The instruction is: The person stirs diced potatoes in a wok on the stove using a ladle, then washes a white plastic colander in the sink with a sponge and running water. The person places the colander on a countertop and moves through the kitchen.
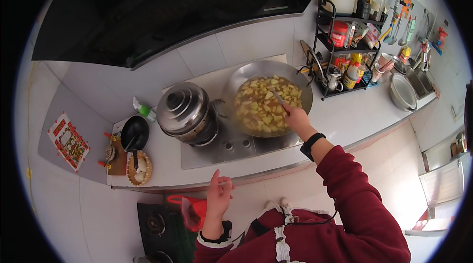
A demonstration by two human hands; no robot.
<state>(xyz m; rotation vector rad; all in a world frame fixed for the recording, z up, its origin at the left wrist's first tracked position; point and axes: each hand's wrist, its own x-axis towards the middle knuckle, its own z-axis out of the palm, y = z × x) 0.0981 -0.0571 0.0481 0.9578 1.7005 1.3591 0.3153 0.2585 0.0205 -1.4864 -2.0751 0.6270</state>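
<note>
A wide metal wok [229, 82] on the stove holds chunks of pale yellow-green food [266, 95] in brown liquid. My right hand [298, 119] is closed round the handle of a utensil [278, 96], whose far end dips among the chunks; its head is hidden. Below the counter's front edge, my left hand [219, 193] hangs with its fingers partly spread and holds nothing. Left of the wok stands a lidded metal pot [184, 111], on the steel stove top [214, 154] with its two knobs.
A black three-tier rack [349, 50] of jars and bottles stands right of the wok; basins [402, 93] sit beside the sink. At left are a small black pan [133, 132], a basket [129, 170] and a spray bottle [145, 109]. A dark range hood [177, 12] overhangs the stove.
</note>
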